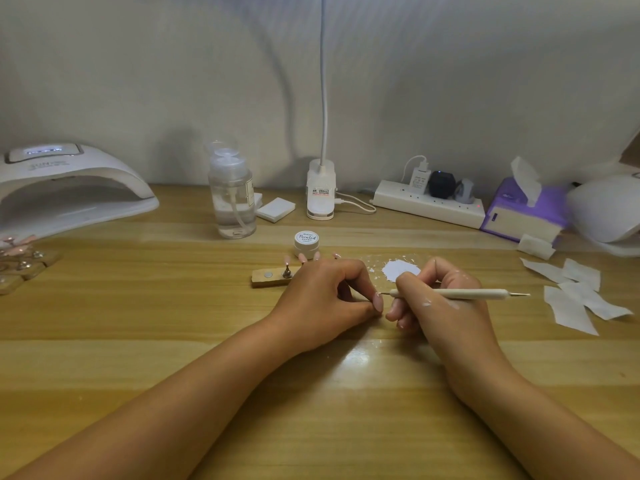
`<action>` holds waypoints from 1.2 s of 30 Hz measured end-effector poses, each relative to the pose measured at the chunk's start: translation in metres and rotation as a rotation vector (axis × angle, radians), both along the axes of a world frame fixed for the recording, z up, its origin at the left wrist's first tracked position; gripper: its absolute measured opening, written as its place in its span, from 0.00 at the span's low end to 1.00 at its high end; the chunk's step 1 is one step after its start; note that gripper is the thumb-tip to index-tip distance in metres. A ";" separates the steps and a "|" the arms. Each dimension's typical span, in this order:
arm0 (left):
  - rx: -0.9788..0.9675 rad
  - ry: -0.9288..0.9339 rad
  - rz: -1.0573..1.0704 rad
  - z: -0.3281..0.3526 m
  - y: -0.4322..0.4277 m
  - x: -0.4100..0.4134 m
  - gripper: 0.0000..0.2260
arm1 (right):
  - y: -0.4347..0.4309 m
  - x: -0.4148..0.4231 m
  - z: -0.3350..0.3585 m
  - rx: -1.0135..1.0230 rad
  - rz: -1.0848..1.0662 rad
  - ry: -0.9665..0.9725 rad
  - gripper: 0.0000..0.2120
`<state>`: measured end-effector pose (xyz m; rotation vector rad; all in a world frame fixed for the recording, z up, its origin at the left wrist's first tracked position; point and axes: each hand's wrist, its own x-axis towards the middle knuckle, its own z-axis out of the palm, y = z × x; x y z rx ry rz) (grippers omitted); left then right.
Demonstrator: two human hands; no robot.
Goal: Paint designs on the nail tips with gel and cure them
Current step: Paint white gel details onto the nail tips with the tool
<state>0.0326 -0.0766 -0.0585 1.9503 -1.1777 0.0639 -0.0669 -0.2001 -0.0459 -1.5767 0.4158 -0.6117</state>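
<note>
My left hand (322, 299) pinches a pale pink nail tip (378, 302) between thumb and fingers at the table's middle. My right hand (436, 299) grips a cream dotting pen (460, 293) lying almost level, and the pen's thin metal point touches the nail tip. Behind my hands a patch of white gel (401, 270) is spread on a clear palette. A small white gel pot (307, 243) stands behind that. The wooden nail stand (273, 276) with a metal peg and more pink tips sits left of the pot, partly hidden by my left hand. White gel smears mark my right hand.
A white curing lamp (69, 192) stands far left, with more wooden tip holders (20, 268) before it. At the back are a clear pump bottle (232, 199), a desk lamp base (321, 192), a power strip (429, 202) and a purple tissue box (523, 216). Cut wipes (575, 296) lie right.
</note>
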 end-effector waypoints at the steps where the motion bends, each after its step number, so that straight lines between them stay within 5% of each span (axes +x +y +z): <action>1: -0.001 0.001 0.003 0.000 0.000 0.000 0.16 | 0.000 0.000 0.000 0.000 0.002 0.000 0.09; 13: 0.006 0.031 0.001 0.000 0.000 0.002 0.08 | 0.000 -0.003 0.005 0.102 -0.056 -0.067 0.08; 36: 0.008 -0.001 0.008 -0.001 -0.001 0.002 0.15 | 0.000 -0.001 0.001 0.019 0.003 -0.003 0.14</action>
